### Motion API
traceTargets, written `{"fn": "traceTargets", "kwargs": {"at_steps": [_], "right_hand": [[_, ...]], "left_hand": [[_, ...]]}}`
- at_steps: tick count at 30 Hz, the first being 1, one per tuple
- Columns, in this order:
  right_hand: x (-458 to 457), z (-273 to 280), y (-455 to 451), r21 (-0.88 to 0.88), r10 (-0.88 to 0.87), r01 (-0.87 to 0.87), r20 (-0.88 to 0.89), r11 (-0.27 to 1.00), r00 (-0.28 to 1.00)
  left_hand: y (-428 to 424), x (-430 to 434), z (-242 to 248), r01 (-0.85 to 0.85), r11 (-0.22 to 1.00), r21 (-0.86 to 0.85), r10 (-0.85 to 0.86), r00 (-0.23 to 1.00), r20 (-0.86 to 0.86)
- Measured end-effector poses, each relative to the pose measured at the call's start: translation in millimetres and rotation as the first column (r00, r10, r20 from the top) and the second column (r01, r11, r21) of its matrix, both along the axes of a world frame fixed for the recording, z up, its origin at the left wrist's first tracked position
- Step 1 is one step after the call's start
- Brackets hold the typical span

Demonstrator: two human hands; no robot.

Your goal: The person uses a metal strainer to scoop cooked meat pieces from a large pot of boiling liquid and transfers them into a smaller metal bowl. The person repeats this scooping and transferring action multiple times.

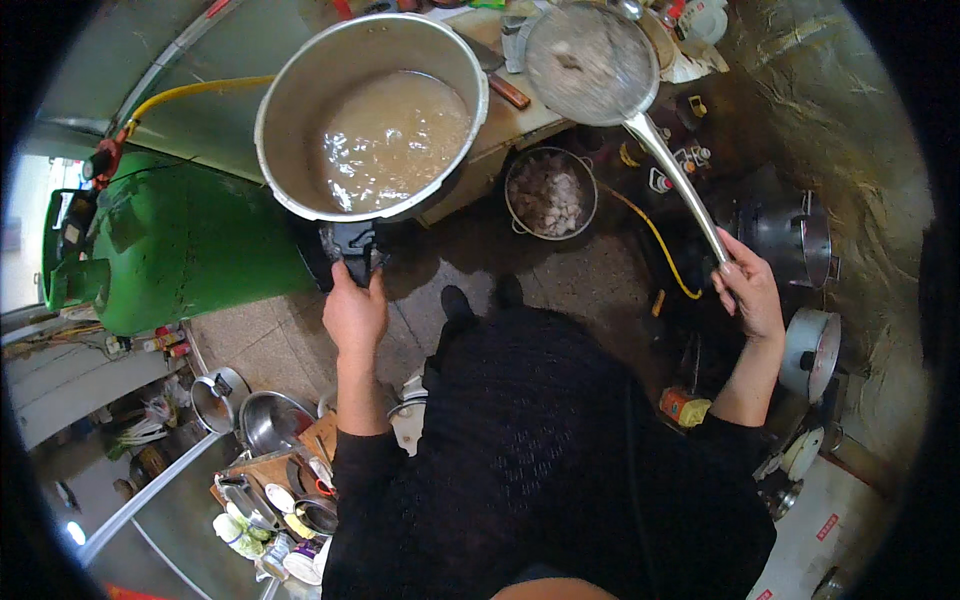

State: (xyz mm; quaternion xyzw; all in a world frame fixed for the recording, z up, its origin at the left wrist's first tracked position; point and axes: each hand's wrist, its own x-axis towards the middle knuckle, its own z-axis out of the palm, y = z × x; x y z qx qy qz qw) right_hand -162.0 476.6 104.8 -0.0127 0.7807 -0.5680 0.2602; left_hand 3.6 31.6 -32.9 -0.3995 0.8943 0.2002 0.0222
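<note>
A large metal pot [300, 135] holds cloudy, light-brown broth [397, 135] with bright reflections on its surface. Its black handle [356, 244] is gripped by my left hand [355, 311]. To the right, my right hand [754, 289] grasps the long metal handle of a round fine-mesh strainer [592, 64]. A small dark bit lies in or on the mesh, which is blurred. On the floor below the strainer, a two-handled pot [512, 196] contains pale and dark chunks, perhaps meat.
A cleaver's wooden handle [508, 91] lies on the counter [491, 139] behind the pot. A green gas cylinder [210, 247] lies left, with a yellow hose [202, 86]. Another yellow hose [651, 229] crosses the floor. Metal pots [780, 232] line the right; bowls [274, 420] sit lower left.
</note>
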Motion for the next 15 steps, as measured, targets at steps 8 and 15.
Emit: {"fn": "traceTargets", "kwargs": {"at_steps": [8, 15], "right_hand": [[-6, -159, 71, 0.425, -0.272, 0.166, 0.201, 0.890, 0.941], [-36, -284, 9, 0.838, -0.094, -0.011, 0.074, 0.546, 0.993]], "left_hand": [[-3, 0, -4, 0.007, 1.000, -0.007, -0.007, 1.000, 0.014], [0, 1, -3, 0.009, 0.999, -0.036, -0.010, 1.000, -0.028]]}}
